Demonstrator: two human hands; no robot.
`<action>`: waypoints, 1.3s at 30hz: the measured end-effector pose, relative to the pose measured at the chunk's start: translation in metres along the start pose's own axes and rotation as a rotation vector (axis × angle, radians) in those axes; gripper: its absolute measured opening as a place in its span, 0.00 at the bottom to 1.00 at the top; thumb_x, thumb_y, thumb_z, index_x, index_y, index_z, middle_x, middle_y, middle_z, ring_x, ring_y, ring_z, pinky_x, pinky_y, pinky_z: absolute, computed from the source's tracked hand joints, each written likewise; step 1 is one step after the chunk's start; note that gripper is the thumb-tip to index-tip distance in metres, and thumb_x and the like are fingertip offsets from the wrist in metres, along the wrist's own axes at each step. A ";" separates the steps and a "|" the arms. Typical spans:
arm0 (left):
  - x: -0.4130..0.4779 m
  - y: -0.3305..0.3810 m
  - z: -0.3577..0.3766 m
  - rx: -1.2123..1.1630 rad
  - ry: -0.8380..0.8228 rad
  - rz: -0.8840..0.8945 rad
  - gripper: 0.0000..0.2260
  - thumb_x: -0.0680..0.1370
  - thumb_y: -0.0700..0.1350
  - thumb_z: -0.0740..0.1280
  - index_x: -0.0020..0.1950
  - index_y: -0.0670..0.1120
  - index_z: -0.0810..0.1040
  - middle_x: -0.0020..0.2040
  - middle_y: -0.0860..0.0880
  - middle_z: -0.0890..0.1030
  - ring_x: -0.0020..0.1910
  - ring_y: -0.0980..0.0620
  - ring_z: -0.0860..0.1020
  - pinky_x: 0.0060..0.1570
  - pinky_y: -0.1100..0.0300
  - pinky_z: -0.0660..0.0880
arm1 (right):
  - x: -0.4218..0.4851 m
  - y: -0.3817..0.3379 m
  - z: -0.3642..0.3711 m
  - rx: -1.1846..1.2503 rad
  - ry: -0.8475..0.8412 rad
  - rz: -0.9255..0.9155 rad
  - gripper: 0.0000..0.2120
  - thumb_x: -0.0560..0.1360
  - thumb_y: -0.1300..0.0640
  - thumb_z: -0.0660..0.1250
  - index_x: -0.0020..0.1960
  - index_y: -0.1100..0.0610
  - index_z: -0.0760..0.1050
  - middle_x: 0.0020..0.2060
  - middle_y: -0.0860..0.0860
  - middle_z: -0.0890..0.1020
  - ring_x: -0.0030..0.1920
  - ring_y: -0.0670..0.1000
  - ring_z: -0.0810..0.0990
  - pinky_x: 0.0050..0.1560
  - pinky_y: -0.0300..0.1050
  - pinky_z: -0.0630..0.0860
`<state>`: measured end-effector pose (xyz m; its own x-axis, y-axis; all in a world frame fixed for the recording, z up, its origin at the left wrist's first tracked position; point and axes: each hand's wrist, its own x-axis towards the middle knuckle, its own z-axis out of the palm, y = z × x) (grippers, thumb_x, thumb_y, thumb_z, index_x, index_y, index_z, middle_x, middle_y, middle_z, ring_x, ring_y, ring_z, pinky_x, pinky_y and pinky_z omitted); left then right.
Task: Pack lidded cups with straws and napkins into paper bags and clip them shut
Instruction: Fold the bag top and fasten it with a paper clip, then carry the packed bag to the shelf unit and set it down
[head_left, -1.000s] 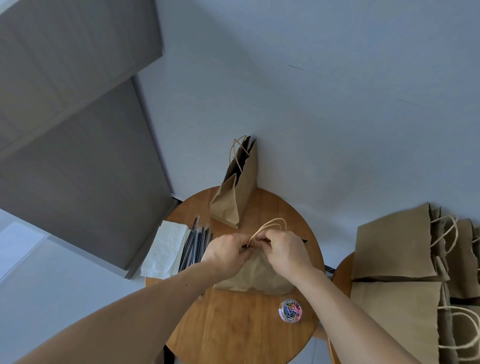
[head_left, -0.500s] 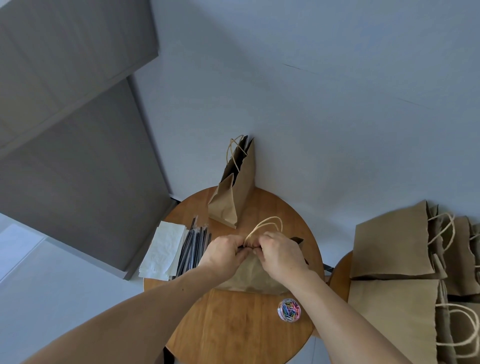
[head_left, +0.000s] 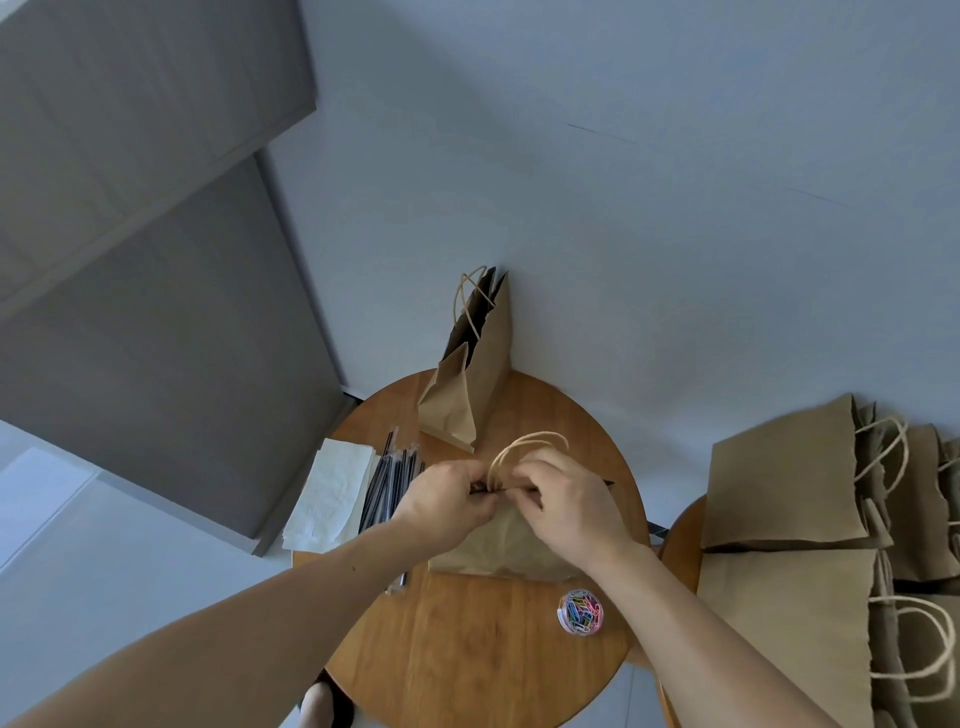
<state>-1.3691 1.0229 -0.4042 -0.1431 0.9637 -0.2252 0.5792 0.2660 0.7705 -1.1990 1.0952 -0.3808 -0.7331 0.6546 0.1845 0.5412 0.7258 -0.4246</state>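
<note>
The kraft paper bag (head_left: 498, 545) stands at the middle of the round wooden counter (head_left: 467, 649), its mouth pinched flat and its twisted-paper handles (head_left: 524, 448) looping up just above the pinch. Both hands meet at that top edge: the left hand (head_left: 447, 501) has its fingers (head_left: 475, 486) clenched on the left part of the closed rim, and the right hand (head_left: 566, 504) has its fingers (head_left: 519, 480) pressed onto the rim just beside them, touching or nearly so. This looks like the clipping step, the mouth being held together while a clip is worked on, though whether a paper clip actually sits between the fingertips is too small and too covered to tell. The next move, as I judge it, calls for keeping the two paper layers aligned and flat under the left-hand pinch while the right slides a clip fully over the rim without tearing it; if none is in hand, the small round tub of coloured paper clips (head_left: 580, 612) is near the right wrist. To the left lie wrapped black straws (head_left: 387, 483) and, touching them, a stack of white napkins (head_left: 332, 501) (no cups show anywhere). A second bag (head_left: 470, 374) stands at the counter's far edge, apparently against the wall, and flat spare bags (head_left: 784, 473) are stacked on a neighbouring surface to the right.
</note>
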 end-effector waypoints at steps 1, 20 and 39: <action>0.000 -0.002 -0.004 0.023 -0.016 -0.004 0.07 0.74 0.49 0.71 0.51 0.57 0.81 0.46 0.60 0.82 0.47 0.63 0.78 0.46 0.63 0.76 | -0.004 0.002 -0.007 0.047 0.097 -0.044 0.04 0.73 0.58 0.73 0.46 0.58 0.82 0.45 0.48 0.82 0.43 0.48 0.81 0.40 0.46 0.80; -0.017 -0.062 -0.005 0.155 -0.017 -0.241 0.12 0.77 0.52 0.67 0.33 0.59 0.76 0.33 0.54 0.77 0.33 0.55 0.76 0.32 0.58 0.70 | -0.063 0.080 0.000 0.301 -0.167 0.716 0.06 0.76 0.53 0.71 0.53 0.52 0.79 0.38 0.44 0.83 0.33 0.41 0.80 0.33 0.32 0.73; -0.117 0.024 -0.178 -0.307 0.412 -0.005 0.06 0.81 0.45 0.66 0.46 0.50 0.81 0.42 0.47 0.84 0.41 0.47 0.83 0.44 0.56 0.81 | 0.019 -0.103 -0.076 0.401 0.519 0.450 0.08 0.80 0.51 0.64 0.43 0.48 0.69 0.30 0.49 0.79 0.30 0.39 0.77 0.32 0.32 0.68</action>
<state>-1.4817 0.9198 -0.2533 -0.4851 0.8742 -0.0230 0.3247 0.2045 0.9234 -1.2370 1.0487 -0.2668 -0.1400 0.9535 0.2671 0.4778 0.3013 -0.8252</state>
